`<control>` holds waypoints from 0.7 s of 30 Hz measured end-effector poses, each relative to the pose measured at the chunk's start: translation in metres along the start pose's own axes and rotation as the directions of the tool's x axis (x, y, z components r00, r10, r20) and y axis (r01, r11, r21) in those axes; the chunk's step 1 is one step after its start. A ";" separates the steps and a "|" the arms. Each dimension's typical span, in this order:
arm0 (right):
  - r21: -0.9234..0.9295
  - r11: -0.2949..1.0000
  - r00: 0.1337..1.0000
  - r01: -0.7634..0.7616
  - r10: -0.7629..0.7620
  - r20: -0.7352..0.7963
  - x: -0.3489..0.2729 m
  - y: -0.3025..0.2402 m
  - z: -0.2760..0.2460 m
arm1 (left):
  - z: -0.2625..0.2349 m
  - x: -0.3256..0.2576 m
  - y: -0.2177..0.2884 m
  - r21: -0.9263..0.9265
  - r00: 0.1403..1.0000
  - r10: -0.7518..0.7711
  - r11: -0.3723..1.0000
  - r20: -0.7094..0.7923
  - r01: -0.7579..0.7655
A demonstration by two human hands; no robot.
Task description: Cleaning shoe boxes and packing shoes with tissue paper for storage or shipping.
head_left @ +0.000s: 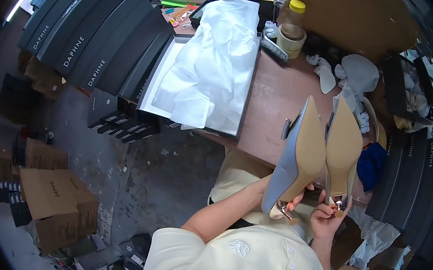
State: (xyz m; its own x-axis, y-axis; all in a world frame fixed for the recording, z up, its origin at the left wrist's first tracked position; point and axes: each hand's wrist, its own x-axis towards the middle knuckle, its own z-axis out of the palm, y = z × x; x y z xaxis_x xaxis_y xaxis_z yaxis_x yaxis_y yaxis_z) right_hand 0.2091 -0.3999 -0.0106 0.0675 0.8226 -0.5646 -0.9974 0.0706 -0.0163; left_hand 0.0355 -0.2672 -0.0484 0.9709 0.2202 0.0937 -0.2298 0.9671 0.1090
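Two pointed high-heeled shoes are held side by side over the table, toes pointing away and tan soles turned toward me. My left hand [298,199] is closed around the heel end of the left shoe [307,152]. This shoe shows a blue-grey upper and a shiny rose-gold heel, and it hides most of that hand. The right shoe [344,150] has its heel gripped by the fingers of my right hand [321,220]. Beyond them lies an open shoe box [163,67] with white tissue paper [213,51] spread over it.
Dark shoe boxes [97,52] are stacked at the left, with more boxes [417,182] at the right. A yellow-lidded jar [292,16] and a brush [274,50] stand at the back of the pink table [272,108]. Cardboard cartons [57,204] sit on the floor.
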 end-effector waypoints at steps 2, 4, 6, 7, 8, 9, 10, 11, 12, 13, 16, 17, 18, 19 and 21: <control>-0.084 0.994 0.996 0.072 -0.068 0.049 0.004 -0.004 -0.001 | 0.012 -0.003 0.002 0.133 0.971 0.069 0.990 -0.228 -0.039; -0.178 0.968 0.979 0.175 -0.152 0.135 0.004 -0.009 0.000 | 0.022 -0.007 0.007 0.408 0.843 0.221 0.913 -0.490 -0.002; -0.424 0.785 0.868 0.451 -0.496 0.006 0.006 -0.006 0.006 | 0.026 -0.010 0.008 0.579 0.745 0.429 0.812 -0.511 -0.071; -0.551 0.638 0.755 0.537 -0.655 -0.023 0.006 -0.008 0.008 | 0.029 -0.011 0.009 0.656 0.689 0.527 0.748 -0.498 -0.099; -0.635 0.464 0.696 0.617 -0.699 0.165 0.005 -0.014 0.005 | 0.037 -0.014 0.009 0.734 0.649 0.587 0.676 -0.484 -0.064; -0.722 0.258 0.619 0.642 -0.730 0.290 0.005 -0.018 0.007 | 0.045 -0.018 0.011 0.801 0.613 0.644 0.598 -0.458 -0.029; -0.768 0.040 0.539 0.639 -0.735 0.411 0.005 -0.019 0.010 | 0.045 -0.019 0.011 0.823 0.596 0.668 0.567 -0.446 -0.019; -0.778 -0.183 0.466 0.601 -0.711 0.526 0.005 -0.017 0.015 | 0.045 -0.020 0.010 0.843 0.582 0.688 0.538 -0.433 -0.009; -0.774 -0.234 0.449 0.588 -0.702 0.553 0.002 -0.007 0.034 | 0.045 -0.019 0.010 0.849 0.545 0.711 0.528 -0.444 0.002; -0.763 -0.364 0.414 0.535 -0.675 0.611 0.003 -0.009 0.035 | 0.050 -0.016 0.011 0.869 0.550 0.727 0.494 -0.412 -0.002; -0.725 -0.511 0.422 0.462 -0.592 0.686 0.011 -0.005 0.042 | 0.050 0.002 0.016 0.931 0.524 0.793 0.364 -0.310 0.000; -0.703 -0.574 0.429 0.420 -0.556 0.712 0.016 -0.003 0.045 | 0.049 0.009 0.021 0.946 0.530 0.799 0.323 -0.284 0.021; -0.691 -0.623 0.445 0.367 -0.535 0.718 0.020 0.001 0.054 | 0.047 0.015 0.025 0.959 0.536 0.804 0.280 -0.257 0.040; -0.673 -0.660 0.466 0.334 -0.505 0.727 0.027 0.003 0.060 | 0.038 0.021 0.030 0.940 0.528 0.790 0.339 -0.312 0.047; -0.700 -0.671 0.605 0.242 -0.460 0.650 0.035 0.003 0.069 | 0.014 0.027 0.046 0.889 0.506 0.753 0.454 -0.420 0.062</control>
State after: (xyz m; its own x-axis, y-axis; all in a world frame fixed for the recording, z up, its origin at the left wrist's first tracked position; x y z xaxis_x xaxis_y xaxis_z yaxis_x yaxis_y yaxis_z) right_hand 0.2100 -0.3318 0.0260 0.5169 0.8318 0.2023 0.6674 -0.2436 -0.7037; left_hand 0.0503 -0.2190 -0.0269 0.3460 0.8934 -0.2864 -0.1039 0.3399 0.9347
